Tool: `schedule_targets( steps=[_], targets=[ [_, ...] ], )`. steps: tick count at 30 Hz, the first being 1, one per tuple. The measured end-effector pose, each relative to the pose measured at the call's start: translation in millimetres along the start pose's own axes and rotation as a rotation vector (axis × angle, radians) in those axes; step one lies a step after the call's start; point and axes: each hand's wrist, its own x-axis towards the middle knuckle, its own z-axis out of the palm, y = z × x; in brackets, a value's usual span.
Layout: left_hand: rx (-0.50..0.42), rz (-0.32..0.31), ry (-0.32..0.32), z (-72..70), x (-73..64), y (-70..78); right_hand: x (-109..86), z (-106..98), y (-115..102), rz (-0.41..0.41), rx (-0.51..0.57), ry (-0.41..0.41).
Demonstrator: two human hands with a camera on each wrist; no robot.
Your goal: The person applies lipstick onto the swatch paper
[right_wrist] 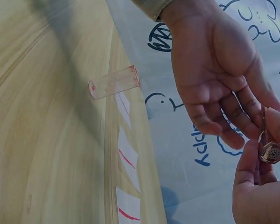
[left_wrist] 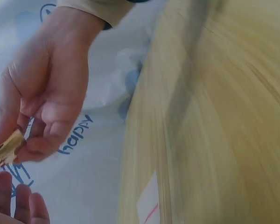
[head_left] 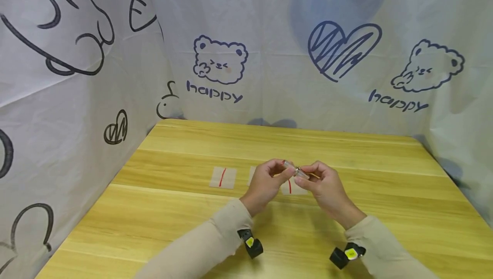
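Observation:
My left hand [head_left: 265,181] and right hand [head_left: 326,186] meet above the table and pinch a small shiny watch [right_wrist: 273,153] between thumbs and fingers. Its rose-gold case and round dial show in the right wrist view, beside the left fingertips. A gold-coloured piece of it [left_wrist: 10,147] catches light at the left hand's fingertips in the left wrist view. The head view shows it small, tilted between both hands, partly covered by fingers. Below lie white paper squares with red strokes: one at left [head_left: 222,178], a mostly hidden middle one [head_left: 251,176], and one at right [head_left: 294,188].
A clear cylinder [right_wrist: 114,82] with red at its ends stands on the wooden table [head_left: 161,223] in the right wrist view, near the farthest paper square. I cannot make it out in the head view. White curtains [head_left: 269,22] with drawings enclose the table's back and sides.

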Motion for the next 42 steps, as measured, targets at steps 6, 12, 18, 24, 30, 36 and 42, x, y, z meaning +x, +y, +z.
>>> schedule_targets(
  steps=[6,12,18,24,30,36,42],
  targets=[
    [0.139,0.027,-0.092,-16.1,-1.6,-0.3,-1.0,-5,-1,0.001,-0.036,-0.023],
    [0.217,-0.018,-0.168,-40.2,-3.1,1.0,-1.5,-13,2,0.015,-0.111,-0.063],
    [0.280,-0.085,-0.227,-65.1,-5.4,-2.6,-3.4,-20,7,0.036,-0.178,-0.096],
    [0.371,-0.098,-0.243,-84.0,-10.6,-11.3,-6.3,-26,16,0.078,-0.198,-0.096],
    [0.412,-0.145,-0.267,-100.0,-14.4,-20.6,-9.1,-27,20,0.077,-0.175,-0.102],
    [0.557,-0.203,-0.364,-107.8,-19.1,-20.8,-10.5,-27,22,0.093,-0.155,-0.092],
    [0.682,-0.277,-0.481,-107.2,-22.4,-17.5,-11.1,-28,24,0.094,-0.160,-0.088]
  ],
)
